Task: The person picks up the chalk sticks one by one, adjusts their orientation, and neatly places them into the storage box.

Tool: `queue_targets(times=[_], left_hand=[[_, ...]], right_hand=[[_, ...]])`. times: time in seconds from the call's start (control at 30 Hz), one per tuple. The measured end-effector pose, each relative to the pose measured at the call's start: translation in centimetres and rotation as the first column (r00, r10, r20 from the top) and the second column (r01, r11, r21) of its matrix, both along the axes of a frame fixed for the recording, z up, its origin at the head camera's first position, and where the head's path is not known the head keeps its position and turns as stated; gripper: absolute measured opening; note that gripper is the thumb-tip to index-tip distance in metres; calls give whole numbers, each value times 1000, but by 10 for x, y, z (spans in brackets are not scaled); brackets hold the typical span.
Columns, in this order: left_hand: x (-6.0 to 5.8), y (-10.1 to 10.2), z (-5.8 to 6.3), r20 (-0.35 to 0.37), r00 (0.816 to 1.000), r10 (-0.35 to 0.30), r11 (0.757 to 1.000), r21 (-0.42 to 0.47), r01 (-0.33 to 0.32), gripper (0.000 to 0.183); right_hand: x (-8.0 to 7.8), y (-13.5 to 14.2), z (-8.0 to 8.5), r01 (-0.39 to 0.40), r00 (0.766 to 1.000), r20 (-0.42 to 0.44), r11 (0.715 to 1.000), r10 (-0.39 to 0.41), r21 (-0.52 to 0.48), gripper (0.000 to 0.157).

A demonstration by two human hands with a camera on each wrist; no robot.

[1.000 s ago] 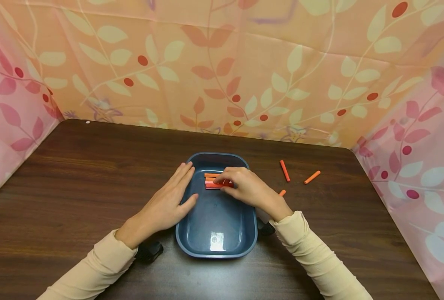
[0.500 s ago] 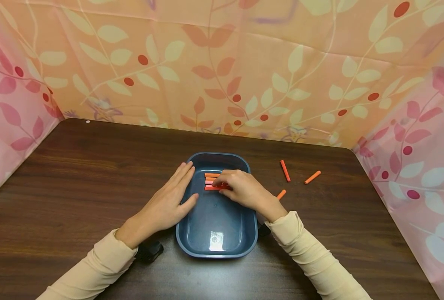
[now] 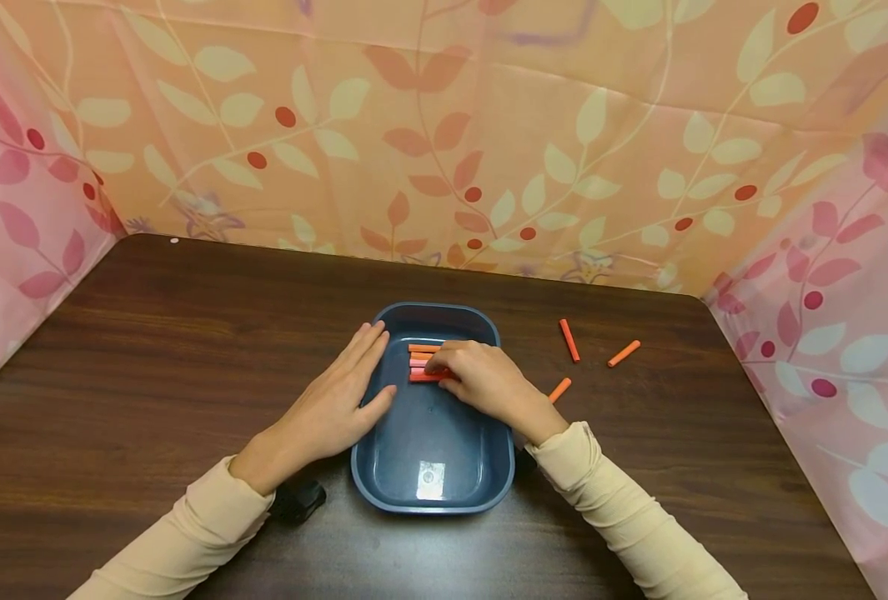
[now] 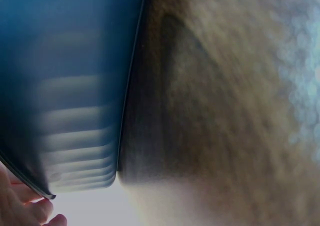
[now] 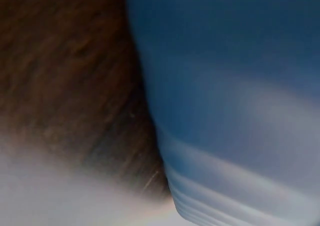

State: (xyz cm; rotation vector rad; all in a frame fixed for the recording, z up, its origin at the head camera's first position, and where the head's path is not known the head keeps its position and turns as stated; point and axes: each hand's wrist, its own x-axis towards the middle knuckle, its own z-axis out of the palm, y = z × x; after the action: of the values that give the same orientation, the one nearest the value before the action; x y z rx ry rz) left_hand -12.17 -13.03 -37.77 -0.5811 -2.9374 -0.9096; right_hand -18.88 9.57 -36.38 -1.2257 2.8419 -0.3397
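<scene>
Three loose sticks [image 3: 624, 353] lie on the counter [image 3: 188, 350] right of the blue tray [image 3: 432, 442]; others form a row [image 3: 418, 363] in its far half. The left hand [image 3: 334, 404] rests straight-fingered along the tray's left side; the right hand [image 3: 483, 379], fingertips partly hidden, seems to pinch the nearest, red stick [image 3: 423, 377].

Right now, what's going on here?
A person's left hand lies against the rim of a blue rectangular plastic tub. Inside, the right hand is at a row of orange, pink and red sticks; whether its grip holds one is unclear. One red stick and two orange sticks lie on the brown wooden table.
</scene>
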Motion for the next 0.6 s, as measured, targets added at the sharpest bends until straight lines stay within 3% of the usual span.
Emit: queue_targets(times=[0.6], left_hand=[[0,0,0,-10,1000,-1,1000,5,1,74]], right_hand=[[2,1,0,-3,1000,3,1000,3,-23,22]])
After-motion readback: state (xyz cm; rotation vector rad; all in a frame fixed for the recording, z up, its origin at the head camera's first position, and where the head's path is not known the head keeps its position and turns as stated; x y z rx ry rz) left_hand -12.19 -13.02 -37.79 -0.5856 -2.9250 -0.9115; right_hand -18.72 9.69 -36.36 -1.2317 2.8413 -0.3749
